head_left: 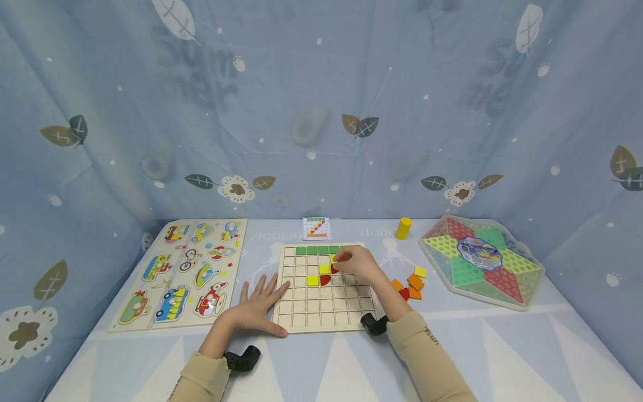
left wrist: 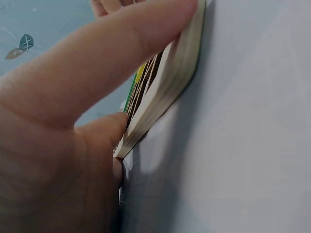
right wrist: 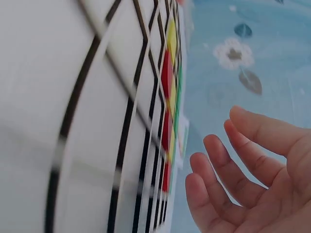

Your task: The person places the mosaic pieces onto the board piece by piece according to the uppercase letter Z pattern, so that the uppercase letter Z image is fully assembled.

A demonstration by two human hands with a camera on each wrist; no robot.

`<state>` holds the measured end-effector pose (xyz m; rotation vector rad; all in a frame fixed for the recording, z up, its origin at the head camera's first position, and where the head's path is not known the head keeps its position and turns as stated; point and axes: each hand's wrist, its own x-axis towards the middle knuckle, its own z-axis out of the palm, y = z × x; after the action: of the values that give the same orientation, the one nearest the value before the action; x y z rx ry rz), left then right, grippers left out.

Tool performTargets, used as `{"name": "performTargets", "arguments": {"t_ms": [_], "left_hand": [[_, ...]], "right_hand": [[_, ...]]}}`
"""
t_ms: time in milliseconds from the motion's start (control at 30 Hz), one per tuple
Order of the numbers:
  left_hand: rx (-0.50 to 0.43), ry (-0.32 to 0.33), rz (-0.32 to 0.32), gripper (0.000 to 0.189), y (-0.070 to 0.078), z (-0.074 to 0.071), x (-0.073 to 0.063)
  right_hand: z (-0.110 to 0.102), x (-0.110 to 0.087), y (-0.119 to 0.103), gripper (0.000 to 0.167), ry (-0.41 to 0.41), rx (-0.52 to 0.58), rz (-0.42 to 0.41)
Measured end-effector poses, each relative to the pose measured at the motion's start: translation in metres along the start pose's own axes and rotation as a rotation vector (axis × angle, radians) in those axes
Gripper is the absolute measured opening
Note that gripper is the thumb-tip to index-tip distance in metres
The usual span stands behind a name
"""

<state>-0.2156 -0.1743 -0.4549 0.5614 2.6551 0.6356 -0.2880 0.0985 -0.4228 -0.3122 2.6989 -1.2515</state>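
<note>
A wooden grid board (head_left: 297, 306) lies on the table with colored pieces in its cells. Spread along the board's left edge is my left hand (head_left: 258, 310), its thumb at the near corner; the left wrist view shows thumb and fingers touching the rim. Over the board's upper right part hovers my right hand (head_left: 358, 262), fingers loosely bent. Its fingertips are near a yellow square (head_left: 333, 258) and a red rounded piece (head_left: 334, 269). No piece shows between the fingers in the right wrist view. Yellow squares (head_left: 312, 280), another red piece (head_left: 325, 279) and green squares (head_left: 312, 250) sit in cells.
Loose orange and red pieces (head_left: 414, 281) and a yellow square (head_left: 420, 272) lie right of the board. Behind it stands a pattern card (head_left: 316, 229). A yellow cylinder (head_left: 403, 228), a checkers-style box (head_left: 482, 262) and a vehicle puzzle (head_left: 183, 273) are around it.
</note>
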Motion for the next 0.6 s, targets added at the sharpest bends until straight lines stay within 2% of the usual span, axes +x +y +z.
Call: {"name": "performTargets", "arguments": {"t_ms": [200,367,600], "left_hand": [[-0.002,-0.001,0.003,0.109,0.001,0.000,0.000],[0.002,0.000,0.004,0.109,0.000,-0.001,-0.001],[0.004,0.004,0.019,0.108,-0.001,0.000,-0.002]], "right_hand": [[-0.027,-0.014,0.025,0.016,0.080,0.066,0.100],[-0.046,-0.023,0.048,0.018,0.109,0.104,0.198],[-0.064,-0.037,0.071,0.018,0.070,0.086,0.263]]}}
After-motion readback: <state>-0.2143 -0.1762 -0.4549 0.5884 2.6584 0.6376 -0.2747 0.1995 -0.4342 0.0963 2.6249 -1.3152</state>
